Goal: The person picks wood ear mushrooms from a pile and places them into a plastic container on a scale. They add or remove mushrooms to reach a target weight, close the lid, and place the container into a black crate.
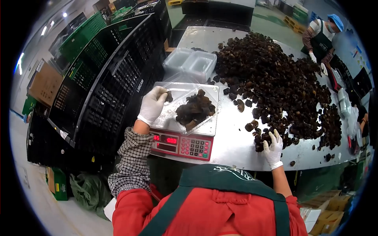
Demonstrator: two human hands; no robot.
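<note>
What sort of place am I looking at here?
Probably a food packing floor: a heap of dark mushrooms on a steel table, a scale bearing a clear tray of them, and stacked black crates alongside.

White lettering on a black crate [126, 78] reads "LOSCAM" (the scale [181, 144] shows red digits, too blurred).

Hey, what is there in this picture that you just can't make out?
All in the head view.
Scale display: digits too small and blurred to read.
Left hand: the glove hides whether it holds or only touches the dark piece.
Right hand: its own back hides anything under it on the pile.
</note>
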